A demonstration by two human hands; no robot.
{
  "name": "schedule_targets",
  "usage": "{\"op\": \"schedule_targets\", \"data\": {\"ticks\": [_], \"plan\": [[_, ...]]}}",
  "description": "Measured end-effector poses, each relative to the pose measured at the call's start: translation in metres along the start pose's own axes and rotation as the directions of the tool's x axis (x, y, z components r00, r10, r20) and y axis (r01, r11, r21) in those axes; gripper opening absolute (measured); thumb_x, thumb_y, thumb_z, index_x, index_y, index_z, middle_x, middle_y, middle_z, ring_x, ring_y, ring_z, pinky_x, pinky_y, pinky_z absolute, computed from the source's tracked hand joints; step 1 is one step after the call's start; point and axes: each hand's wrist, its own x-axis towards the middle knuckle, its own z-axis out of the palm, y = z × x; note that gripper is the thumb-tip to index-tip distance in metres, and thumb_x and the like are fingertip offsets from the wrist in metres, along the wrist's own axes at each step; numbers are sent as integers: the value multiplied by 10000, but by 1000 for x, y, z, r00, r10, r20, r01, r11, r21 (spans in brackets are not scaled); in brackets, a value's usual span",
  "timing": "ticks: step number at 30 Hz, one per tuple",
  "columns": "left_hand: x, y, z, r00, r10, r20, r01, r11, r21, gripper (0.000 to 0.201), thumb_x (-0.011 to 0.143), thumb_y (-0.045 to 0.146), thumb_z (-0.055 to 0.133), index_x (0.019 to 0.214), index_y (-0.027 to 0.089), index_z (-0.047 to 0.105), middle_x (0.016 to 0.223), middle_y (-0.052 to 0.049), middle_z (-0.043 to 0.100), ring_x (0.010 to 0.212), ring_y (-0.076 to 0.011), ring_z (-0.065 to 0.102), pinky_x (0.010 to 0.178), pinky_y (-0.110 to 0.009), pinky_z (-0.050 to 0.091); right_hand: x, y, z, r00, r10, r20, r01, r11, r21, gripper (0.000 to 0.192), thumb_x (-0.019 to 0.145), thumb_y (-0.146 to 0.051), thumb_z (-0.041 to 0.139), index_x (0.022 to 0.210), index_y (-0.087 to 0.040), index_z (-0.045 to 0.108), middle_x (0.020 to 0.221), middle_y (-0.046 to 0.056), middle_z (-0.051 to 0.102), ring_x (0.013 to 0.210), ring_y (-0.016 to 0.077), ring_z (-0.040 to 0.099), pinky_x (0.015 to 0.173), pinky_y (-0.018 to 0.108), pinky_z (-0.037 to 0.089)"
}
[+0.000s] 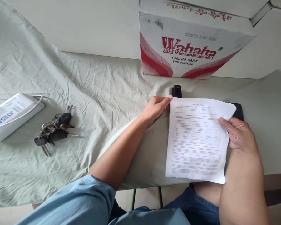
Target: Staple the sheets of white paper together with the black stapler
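A stack of printed paper sheets (194,140) is held at the table's front edge, text side up. My left hand (155,107) pinches its upper left corner between thumb and fingers. On the right side, my right hand (241,132) grips the sheets with the thumb on top and the fingers hidden underneath. Just beyond the top left corner stands a small black stapler (177,91), its near part covered by the paper. A flat black object (238,110) shows partly from behind the sheets' upper right corner; its kind is hidden.
A white and red Wahaha water carton (189,47) stands at the back. On the left, a bunch of keys (55,128) lies on the wrinkled pale green cloth (107,87), beside a white device with a cord (16,115). The table's front edge runs close to my lap.
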Motion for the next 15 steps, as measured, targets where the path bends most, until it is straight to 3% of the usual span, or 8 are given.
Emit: {"op": "schedule_targets", "data": {"ticks": [2, 5, 10, 15], "plan": [[0, 0, -3, 999, 27, 35, -31, 992, 121, 626, 958, 595, 880, 636, 233, 485, 640, 39, 385, 634, -105, 297, 627, -344, 204, 2, 2, 3, 1000, 9, 12, -9, 1000, 1, 678, 423, -672, 1190, 925, -282, 953, 1089, 54, 959, 956, 284, 891, 1148, 494, 702], [1, -3, -5, 996, 75, 44, -82, 976, 199, 560, 900, 439, 896, 638, 238, 443, 675, 40, 380, 672, -112, 302, 648, -345, 216, 6, 5, 6, 1000, -6, 2, 6, 1000, 20, 678, 436, -637, 1196, 944, -266, 944, 1106, 56, 956, 982, 271, 885, 1170, 476, 685], [4, -11, -2, 997, 78, -27, -77, 996, 43, 798, 766, 712, 1029, 667, 258, 380, 695, 42, 353, 689, -121, 290, 651, -344, 207, 16, 10, 11, 997, -77, -22, 78, 995, 61, 686, 479, -588, 1187, 1030, -267, 933, 1139, 36, 944, 1092, 268, 869, 1273, 496, 626], [7, -15, -3, 1000, 24, -20, -26, 992, -127, 727, 869, 865, 928, 745, 244, 572, 744, 8, 500, 696, -134, 422, 656, -352, 307, 19, 9, 10, 989, -137, -63, 139, 990, 28, 572, 515, -551, 1168, 939, -247, 932, 1079, 44, 935, 978, 241, 848, 1182, 480, 670]]}}
